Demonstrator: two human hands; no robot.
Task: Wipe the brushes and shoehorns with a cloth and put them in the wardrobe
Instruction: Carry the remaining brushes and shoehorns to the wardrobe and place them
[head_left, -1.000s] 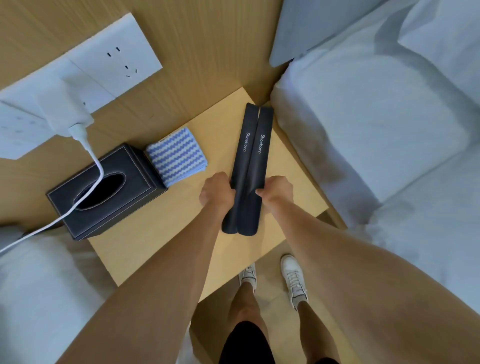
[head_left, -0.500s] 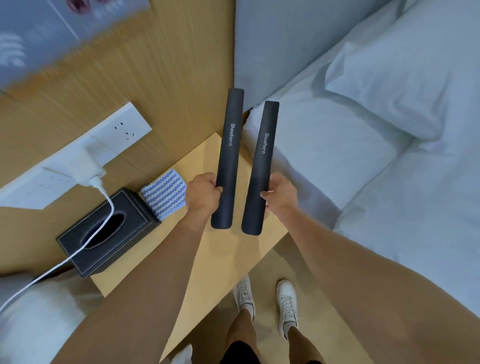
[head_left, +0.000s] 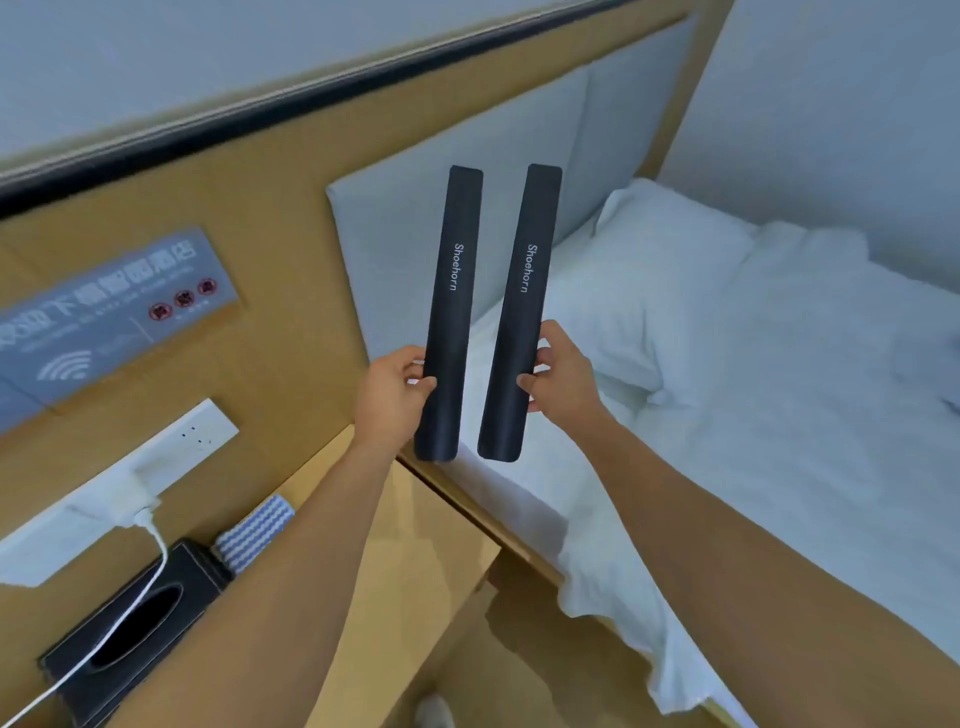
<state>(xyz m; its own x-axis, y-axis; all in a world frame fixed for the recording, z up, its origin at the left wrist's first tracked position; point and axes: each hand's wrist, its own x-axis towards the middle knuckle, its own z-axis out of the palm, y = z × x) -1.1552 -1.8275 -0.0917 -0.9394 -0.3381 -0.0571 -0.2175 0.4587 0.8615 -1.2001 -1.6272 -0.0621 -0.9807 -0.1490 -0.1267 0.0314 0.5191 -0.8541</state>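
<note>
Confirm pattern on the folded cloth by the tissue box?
Blue and white stripes on the cloth, partly hidden behind the left forearm; the head view shows it.

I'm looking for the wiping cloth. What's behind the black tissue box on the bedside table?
The folded blue-and-white striped cloth lies just behind the tissue box, on the bedside table. Only part of it shows; the left forearm covers the rest. A white cable crosses the box.

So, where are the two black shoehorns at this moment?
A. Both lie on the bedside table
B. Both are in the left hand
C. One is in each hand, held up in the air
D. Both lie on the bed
C: the left hand grips one shoehorn and the right hand grips the other shoehorn, apart, above the bedside table.
</note>
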